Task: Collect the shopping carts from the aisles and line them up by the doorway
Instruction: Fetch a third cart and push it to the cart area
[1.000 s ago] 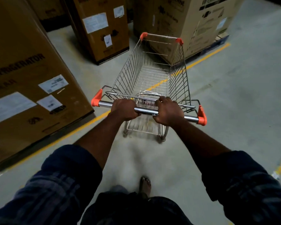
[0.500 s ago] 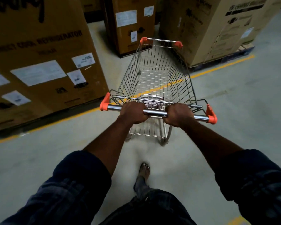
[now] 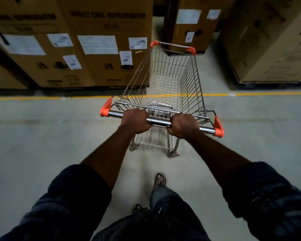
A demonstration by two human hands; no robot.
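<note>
Visibility is limited. The front wheels of the shopping cart (image 3: 170,80) are hidden beneath its basket, and the rear wheels (image 3: 174,153) are blurred. The fingers of both hands curl under the handle bar (image 3: 158,121), out of sight.

The tall cardboard boxes (image 3: 108,70) are cut off at the top edge. Print on one reads in part "REFRIGERATOR"; text on the white labels (image 3: 97,44) is too small to read. Box contents cannot be seen.

The left hand (image 3: 135,121) grips the bar left of centre. The right hand (image 3: 183,125) grips it right of centre, with bare bar between them. Orange end caps (image 3: 105,110) close both ends.

The cart stands on the grey floor (image 3: 42,145), straddling the yellow line (image 3: 42,97), with its front end near the boxes. Floor and line show through the wire basket. A metal part sits low at the basket's rear; its detail is unclear. One sandalled foot (image 3: 160,179) is on the floor behind the cart.
</note>
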